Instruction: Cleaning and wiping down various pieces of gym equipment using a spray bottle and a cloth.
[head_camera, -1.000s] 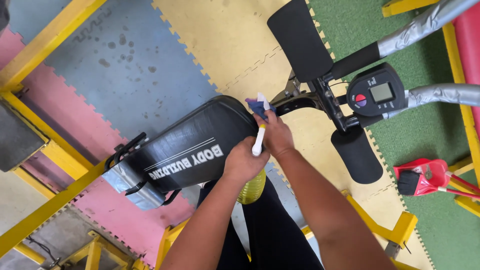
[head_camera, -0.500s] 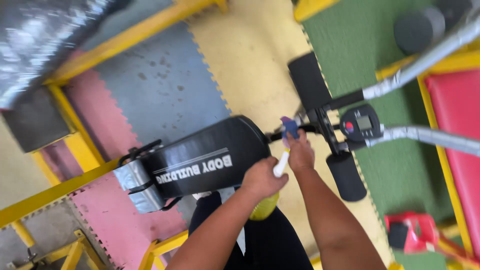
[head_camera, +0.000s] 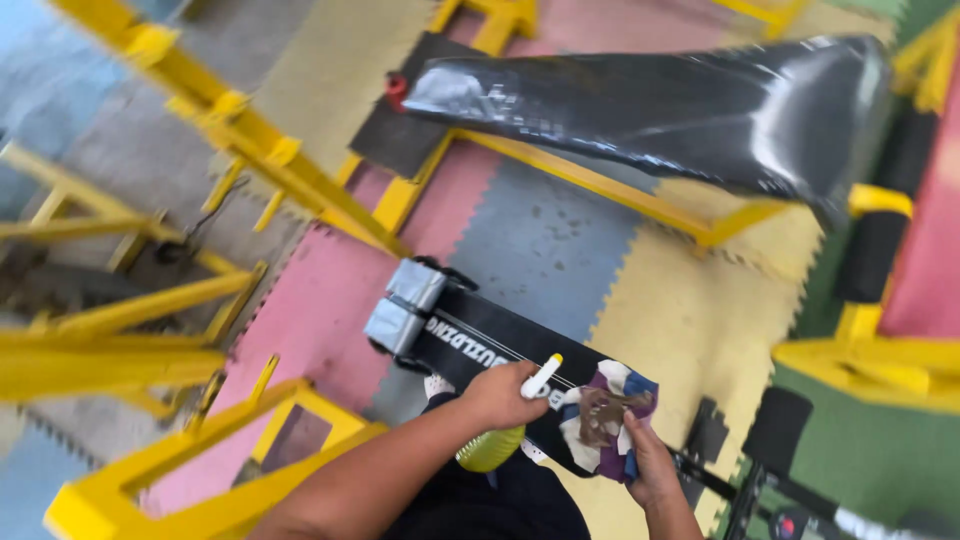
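Observation:
My left hand grips a yellow-green spray bottle with a white nozzle, held over a black padded bench seat. My right hand holds a crumpled cloth of purple, white, blue and brown against the seat's near end. The bench's far end is wrapped in silver tape.
Yellow steel frames stand to the left and front left. A long black padded bench lies across the top. Black foam rollers sit at lower right. Coloured foam floor mats cover the floor.
The view has swung left and away, so the bench now looks smaller and lower. My right hand has brought the cloth from the frame joint onto the seat pad.

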